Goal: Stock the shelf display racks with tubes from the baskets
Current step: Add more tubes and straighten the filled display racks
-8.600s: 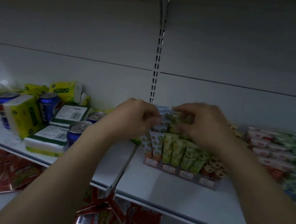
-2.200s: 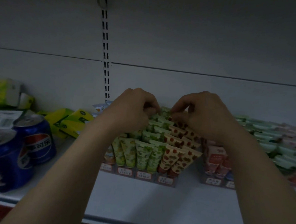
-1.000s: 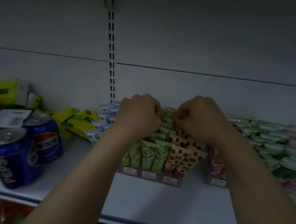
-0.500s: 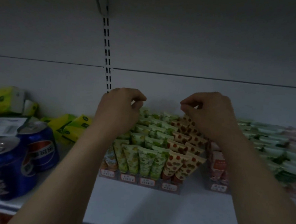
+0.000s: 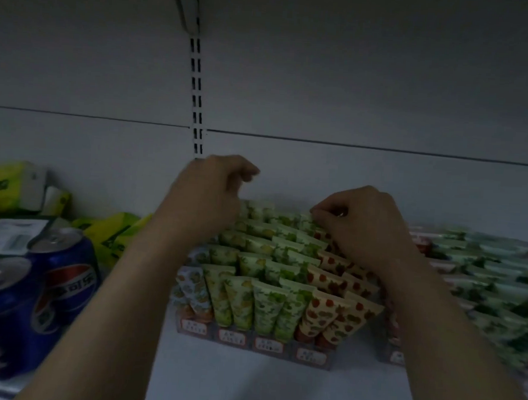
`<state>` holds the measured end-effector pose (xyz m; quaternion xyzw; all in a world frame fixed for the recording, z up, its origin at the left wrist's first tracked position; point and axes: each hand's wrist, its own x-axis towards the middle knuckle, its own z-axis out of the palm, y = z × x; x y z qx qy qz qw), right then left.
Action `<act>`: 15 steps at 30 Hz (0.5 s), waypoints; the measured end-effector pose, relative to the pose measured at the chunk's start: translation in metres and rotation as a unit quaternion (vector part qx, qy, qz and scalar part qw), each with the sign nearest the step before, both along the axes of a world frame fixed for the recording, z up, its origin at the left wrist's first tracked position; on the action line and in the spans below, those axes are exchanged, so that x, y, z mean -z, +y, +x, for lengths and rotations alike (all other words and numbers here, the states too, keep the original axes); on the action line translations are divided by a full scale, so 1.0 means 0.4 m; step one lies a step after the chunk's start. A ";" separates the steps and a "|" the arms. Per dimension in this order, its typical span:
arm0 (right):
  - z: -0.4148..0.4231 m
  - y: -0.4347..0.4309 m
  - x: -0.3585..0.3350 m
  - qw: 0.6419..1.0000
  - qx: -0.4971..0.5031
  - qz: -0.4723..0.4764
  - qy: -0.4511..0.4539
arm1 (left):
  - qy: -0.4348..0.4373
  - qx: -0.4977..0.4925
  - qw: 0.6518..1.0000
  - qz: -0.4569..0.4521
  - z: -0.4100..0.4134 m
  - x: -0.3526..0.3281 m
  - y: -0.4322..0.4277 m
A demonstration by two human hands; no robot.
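Right hand (image 5: 363,227) lowered onto rear tubes (image 5: 273,228).

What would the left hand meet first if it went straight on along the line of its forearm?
Probably the shelf's back wall; the left hand sits above the rear tubes and should clear them, though depth is unclear.
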<state>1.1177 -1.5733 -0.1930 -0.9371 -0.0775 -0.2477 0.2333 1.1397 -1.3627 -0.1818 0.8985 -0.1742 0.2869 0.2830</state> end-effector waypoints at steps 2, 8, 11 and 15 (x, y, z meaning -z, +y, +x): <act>0.002 0.001 0.001 1.000 -0.005 0.005 0.003 | -0.026 -0.026 0.999 -0.033 0.006 -0.017 0.042; 0.002 0.025 0.008 1.000 -0.012 0.002 0.000 | 0.036 0.010 0.999 0.004 0.003 0.001 0.050; -0.002 0.034 0.010 1.000 -0.007 -0.010 -0.001 | 0.068 0.020 0.997 0.021 0.000 0.013 0.044; -0.010 0.038 0.007 1.000 0.000 -0.021 0.004 | 0.096 0.030 0.995 0.029 -0.006 0.021 0.049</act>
